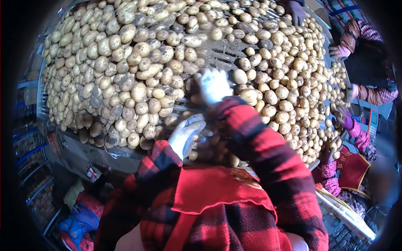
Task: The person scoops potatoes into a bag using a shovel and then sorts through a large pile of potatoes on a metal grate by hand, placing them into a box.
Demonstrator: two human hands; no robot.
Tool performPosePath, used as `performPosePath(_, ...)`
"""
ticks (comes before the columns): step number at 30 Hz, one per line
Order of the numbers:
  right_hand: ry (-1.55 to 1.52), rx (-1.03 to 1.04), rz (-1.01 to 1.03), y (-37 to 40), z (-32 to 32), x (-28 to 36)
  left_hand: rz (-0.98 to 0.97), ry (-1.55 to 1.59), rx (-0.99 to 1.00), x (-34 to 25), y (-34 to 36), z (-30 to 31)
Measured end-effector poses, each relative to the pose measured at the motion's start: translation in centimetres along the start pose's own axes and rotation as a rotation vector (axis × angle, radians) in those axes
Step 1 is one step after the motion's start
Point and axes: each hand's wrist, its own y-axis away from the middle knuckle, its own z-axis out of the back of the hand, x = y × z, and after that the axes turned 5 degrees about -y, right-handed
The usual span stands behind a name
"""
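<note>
My right hand, in a white work glove, reaches into the gap between two heaps of potatoes. Its fingers are blurred and point down to the left beside dark, dirty potatoes, so I cannot tell whether they grip one. Closer to my body is my left hand, also gloved, with its fingers apart and slightly bent over the slatted table. A large heap of potatoes spreads to the left of my hands. More potatoes lie to the right, several right beside my right glove.
Along the right edge, other people work at the potatoes, showing a pink glove and a purple glove. Another dark glove is at the far edge. Stacked crates stand at the left, and a white pole at lower right.
</note>
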Motion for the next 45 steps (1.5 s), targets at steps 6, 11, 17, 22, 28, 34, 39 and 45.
performPosePath(6,-0.335,-0.284,-0.145,0.6,-2.4,-1.8,-0.115,-0.024,0.092,0.2,-0.1,1.8)
performPosePath(11,-0.561,-0.136,0.208,10.3,3.8,2.6,-0.235,0.021,0.264,2.2,-1.1,4.1)
performPosePath(17,-0.153,-0.365,-0.206,12.2,3.6,-3.3,0.152,0.255,0.288,0.2,-0.7,1.7)
performPosePath(22,-0.276,-0.147,-0.286,15.8,1.7,-1.7,0.18,0.255,0.218,-1.1,0.2,0.7)
performPosePath(28,-0.185,-0.442,-0.186,12.0,3.6,-4.2,0.202,0.299,0.199,-0.6,-0.8,1.7)
performPosePath(34,-0.187,-0.17,-0.53,2.9,1.2,-8.3,0.167,0.094,0.276,0.6,-1.1,0.3)
performPosePath(39,-1.753,-0.285,-0.497,17.4,7.1,-8.1,0.167,0.205,0.179,0.7,-0.7,0.7)
performPosePath(45,-1.809,-0.712,-0.943,44.4,3.3,-4.1,-0.046,0.098,0.01,-0.5,-1.7,-1.0)
